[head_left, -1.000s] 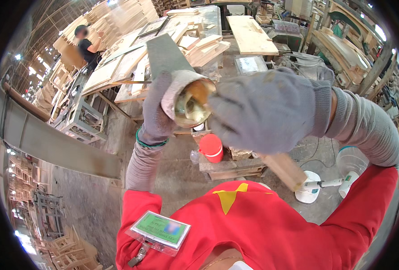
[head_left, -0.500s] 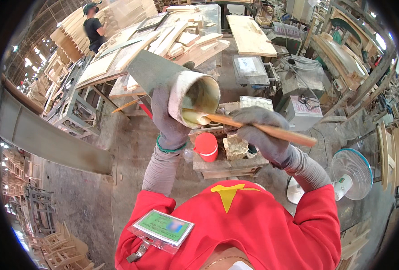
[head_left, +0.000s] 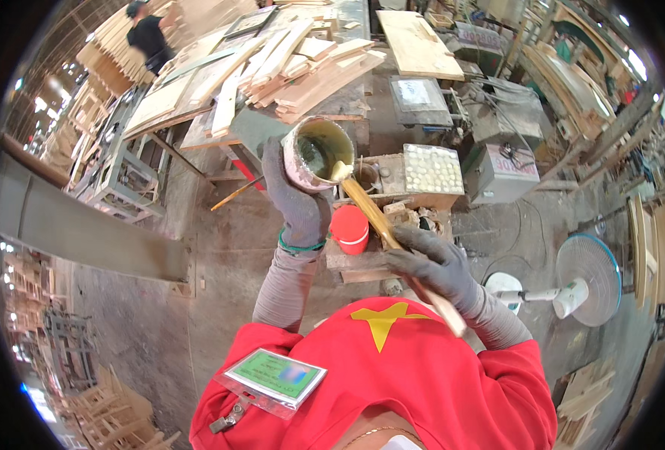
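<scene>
In my gloved left hand (head_left: pixel 296 199) is an open, round pot (head_left: pixel 296 161), its pale wall stained and its mouth tilted toward me. A wet-looking coating lines its inside. My gloved right hand (head_left: pixel 437 266) grips a long wooden stick (head_left: pixel 374 210), fingers closed around its middle. The stick's far end carries a pale yellow, thick-looking blob (head_left: pixel 341 172) at the pot's right rim. Its other end slants down toward my red shirt.
Below the pot, a red jug (head_left: pixel 350 227) stands on a low bench, near a panel of pale round shapes (head_left: pixel 432 169). Boards (head_left: pixel 295 64) lie piled on a table beyond. A fan (head_left: pixel 587 281) stands right; a steel beam (head_left: pixel 85 225) crosses left. Another person (head_left: pixel 149 41) is far left.
The stick's tip has come from inside the pot to its right rim. My right hand has moved nearer to me, and the stick now slants more steeply. The pot has tilted more upright.
</scene>
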A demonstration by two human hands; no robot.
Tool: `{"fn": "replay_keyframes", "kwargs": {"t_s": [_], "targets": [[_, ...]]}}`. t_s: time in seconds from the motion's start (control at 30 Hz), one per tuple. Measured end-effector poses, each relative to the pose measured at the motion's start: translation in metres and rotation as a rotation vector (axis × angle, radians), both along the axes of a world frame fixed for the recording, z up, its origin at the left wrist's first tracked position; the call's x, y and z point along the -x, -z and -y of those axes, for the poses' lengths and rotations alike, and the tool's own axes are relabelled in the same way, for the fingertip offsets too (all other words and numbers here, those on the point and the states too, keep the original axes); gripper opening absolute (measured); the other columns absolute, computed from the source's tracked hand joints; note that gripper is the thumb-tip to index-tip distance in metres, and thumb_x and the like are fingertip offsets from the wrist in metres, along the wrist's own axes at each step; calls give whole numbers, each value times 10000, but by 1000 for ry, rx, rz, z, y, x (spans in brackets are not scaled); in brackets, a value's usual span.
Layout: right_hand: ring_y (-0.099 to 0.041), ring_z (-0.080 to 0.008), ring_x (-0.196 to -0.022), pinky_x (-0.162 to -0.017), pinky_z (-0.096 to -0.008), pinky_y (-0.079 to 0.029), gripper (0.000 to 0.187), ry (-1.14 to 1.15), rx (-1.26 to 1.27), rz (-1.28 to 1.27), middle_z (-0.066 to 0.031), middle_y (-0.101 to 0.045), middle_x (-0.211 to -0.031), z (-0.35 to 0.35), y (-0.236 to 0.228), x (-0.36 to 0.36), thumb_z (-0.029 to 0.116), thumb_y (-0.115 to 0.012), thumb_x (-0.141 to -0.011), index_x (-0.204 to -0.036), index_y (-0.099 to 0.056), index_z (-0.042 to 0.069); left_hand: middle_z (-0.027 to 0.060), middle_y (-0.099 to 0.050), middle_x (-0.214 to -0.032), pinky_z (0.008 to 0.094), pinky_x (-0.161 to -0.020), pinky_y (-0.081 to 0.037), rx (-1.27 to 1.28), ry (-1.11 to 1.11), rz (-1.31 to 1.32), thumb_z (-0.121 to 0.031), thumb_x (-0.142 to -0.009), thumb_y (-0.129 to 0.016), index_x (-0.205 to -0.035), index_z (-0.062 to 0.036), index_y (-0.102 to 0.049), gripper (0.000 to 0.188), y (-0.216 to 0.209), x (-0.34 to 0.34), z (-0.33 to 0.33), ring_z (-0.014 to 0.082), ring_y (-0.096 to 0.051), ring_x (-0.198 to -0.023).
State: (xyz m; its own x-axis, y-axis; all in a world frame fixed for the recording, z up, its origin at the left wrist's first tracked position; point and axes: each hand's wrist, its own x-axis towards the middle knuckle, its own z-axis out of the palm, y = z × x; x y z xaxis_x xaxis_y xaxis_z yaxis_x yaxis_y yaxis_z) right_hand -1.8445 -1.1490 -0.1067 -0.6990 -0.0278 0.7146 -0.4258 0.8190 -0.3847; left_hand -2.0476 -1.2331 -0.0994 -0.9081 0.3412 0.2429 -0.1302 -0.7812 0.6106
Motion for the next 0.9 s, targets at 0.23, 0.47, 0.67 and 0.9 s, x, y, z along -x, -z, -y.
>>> {"fn": "replay_keyframes", "kwargs": {"t_s": [0.23, 0.47, 0.67, 0.9], "targets": [[-610, -346, -1016, -872, -385, -485, 264, 273, 634, -209, -186, -613, -1106, 35, 12, -10, 66, -609, -845, -1097, -581, -4, 30, -504, -949, 336, -904, -438, 238, -58, -362, -264, -961, -380, -956, -73, -475, 214, 23, -32, -1, 137, -531, -935], [-584, -336, -1082, -902, -384, -478, 323, 367, 503, -282, -176, -608, -1123, 70, 21, -61, 75, -619, -830, -1137, -533, 24, 63, -455, -1146, 379, -970, -383, 149, -145, -334, -319, -961, -416, -1162, -54, -407, 333, 65, -82, -17, 188, -477, -1077], [-548, -347, -1056, -872, -369, -464, 370, 293, 331, -135, -200, -484, -1259, 67, 22, -132, 84, -554, -852, -1219, -517, 106, 125, -418, -1298, 388, -1040, -334, 235, -42, -456, -392, -947, -418, -1251, 4, -411, 499, 58, -149, -12, 234, -408, -1230], [-529, -322, -1129, -913, -371, -457, 453, 627, 292, 137, -157, -477, -1312, 119, 27, -335, 120, -593, -843, -1285, -501, 163, 115, -429, -1299, 431, -985, -406, 111, 388, -5, -414, -936, -444, -1323, -61, -374, 529, 27, -337, -25, 264, -450, -1196]]}}
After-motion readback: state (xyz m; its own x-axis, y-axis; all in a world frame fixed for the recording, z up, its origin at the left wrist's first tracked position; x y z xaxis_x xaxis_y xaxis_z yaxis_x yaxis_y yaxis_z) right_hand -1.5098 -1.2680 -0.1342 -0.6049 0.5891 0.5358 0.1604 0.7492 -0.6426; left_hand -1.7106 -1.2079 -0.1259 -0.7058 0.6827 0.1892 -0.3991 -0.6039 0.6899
